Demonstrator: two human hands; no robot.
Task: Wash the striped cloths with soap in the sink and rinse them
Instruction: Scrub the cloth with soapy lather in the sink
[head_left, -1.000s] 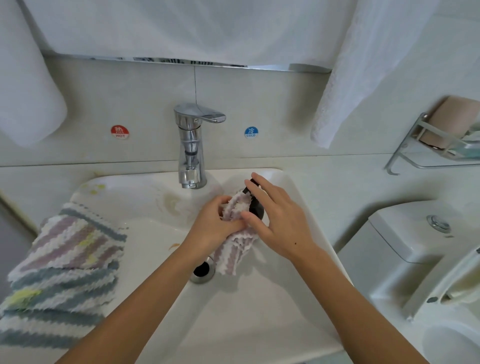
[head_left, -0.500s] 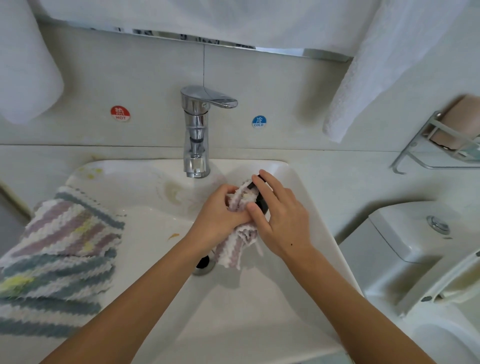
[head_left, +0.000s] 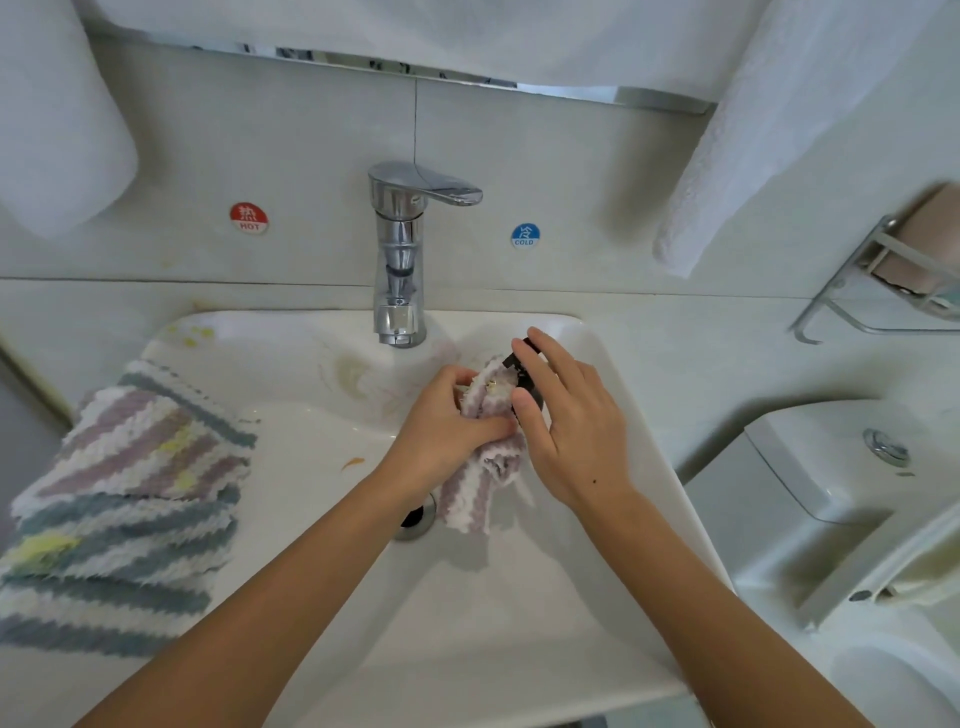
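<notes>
Spanning the wall: pale tiles, white sink, toilet at right, chrome tap. Spare striped cloths draped over left rim. Purple-striped cloth gripped by left hand above drain; black soap pump pressed by right hand, fingers curled round it.

A bunched pink-and-white striped cloth hangs over the sink; more striped cloths drape its left rim.

Purple-and-white striped cloth
</notes>
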